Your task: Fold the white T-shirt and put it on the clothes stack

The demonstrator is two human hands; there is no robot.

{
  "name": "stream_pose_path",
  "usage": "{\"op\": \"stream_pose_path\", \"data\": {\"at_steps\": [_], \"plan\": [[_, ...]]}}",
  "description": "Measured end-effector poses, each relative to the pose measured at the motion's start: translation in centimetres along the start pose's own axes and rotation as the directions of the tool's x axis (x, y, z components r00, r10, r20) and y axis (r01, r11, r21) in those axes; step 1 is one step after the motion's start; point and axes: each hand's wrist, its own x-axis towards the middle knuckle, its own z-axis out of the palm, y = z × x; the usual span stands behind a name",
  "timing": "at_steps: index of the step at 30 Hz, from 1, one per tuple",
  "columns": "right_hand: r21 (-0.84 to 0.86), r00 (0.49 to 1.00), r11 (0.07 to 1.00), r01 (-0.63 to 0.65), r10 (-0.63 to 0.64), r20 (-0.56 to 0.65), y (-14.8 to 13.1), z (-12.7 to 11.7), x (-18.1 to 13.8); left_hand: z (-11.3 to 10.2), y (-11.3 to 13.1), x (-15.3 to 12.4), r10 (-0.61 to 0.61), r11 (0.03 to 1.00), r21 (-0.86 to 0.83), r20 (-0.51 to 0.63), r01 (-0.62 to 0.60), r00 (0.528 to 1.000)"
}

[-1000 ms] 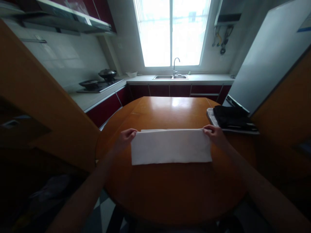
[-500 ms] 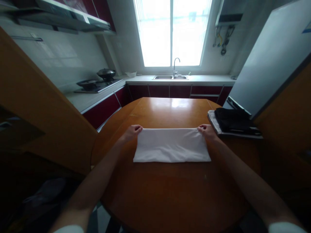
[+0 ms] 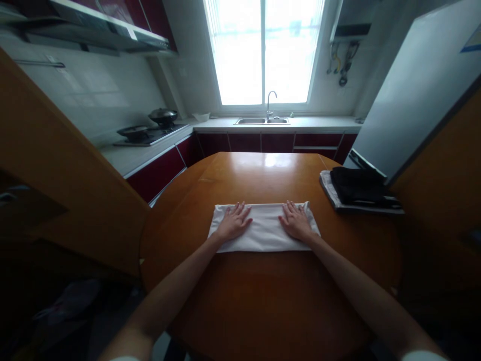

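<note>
A folded white cloth (image 3: 264, 226) lies flat on the round wooden table (image 3: 270, 296) in front of me. My left hand (image 3: 233, 221) rests palm down on the cloth's left half, fingers spread. On the right half lies my right hand (image 3: 295, 220), also flat with its fingers apart. Neither hand grips anything.
A stack of dark folded clothes (image 3: 356, 185) sits on a pale cloth at the table's right edge. Behind the table run a counter with a sink (image 3: 262, 121) and a stove with pans (image 3: 148, 131). A white fridge (image 3: 409, 95) stands at the right.
Both hands let go of the cloth's far corners and moved inward. They now lie flat on top of the cloth.
</note>
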Motion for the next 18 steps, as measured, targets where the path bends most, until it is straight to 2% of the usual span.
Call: {"op": "stream_pose_path", "data": {"at_steps": [6, 9, 12, 15, 17, 18], "plan": [[-0.035, 0.991, 0.991, -0.133, 0.132, -0.030, 3.0, -0.5, -0.1, -0.6, -2.4, -0.9, -0.193, 0.980, 0.037, -0.036, 0.194, 0.981], [-0.012, 0.989, 0.989, -0.149, 0.149, 0.003, 3.0, -0.5, -0.1, -0.9, -2.7, -1.0, -0.270, 0.963, 0.014, -0.030, 0.271, 0.962], [0.008, 0.988, 0.989, -0.148, 0.148, -0.039, 2.6, -1.0, -0.2, -1.6, -2.4, -1.0, -0.302, 0.953, -0.003, -0.009, 0.302, 0.953], [0.060, 0.954, 0.972, -0.228, 0.235, -0.185, 2.8, -2.4, -0.8, -2.5, -1.1, -1.4, -0.263, 0.964, 0.013, -0.092, 0.265, 0.961], [0.113, 0.904, 0.935, -0.337, 0.355, -0.240, 3.4, -3.4, -1.7, -2.7, 0.7, -1.7, -0.156, 0.987, 0.021, -0.175, 0.162, 0.972], [0.133, 0.883, 0.912, -0.388, 0.409, -0.229, 3.7, -3.8, -2.3, -2.5, 1.7, -1.9, -0.083, 0.996, 0.021, -0.200, 0.089, 0.976]]}}
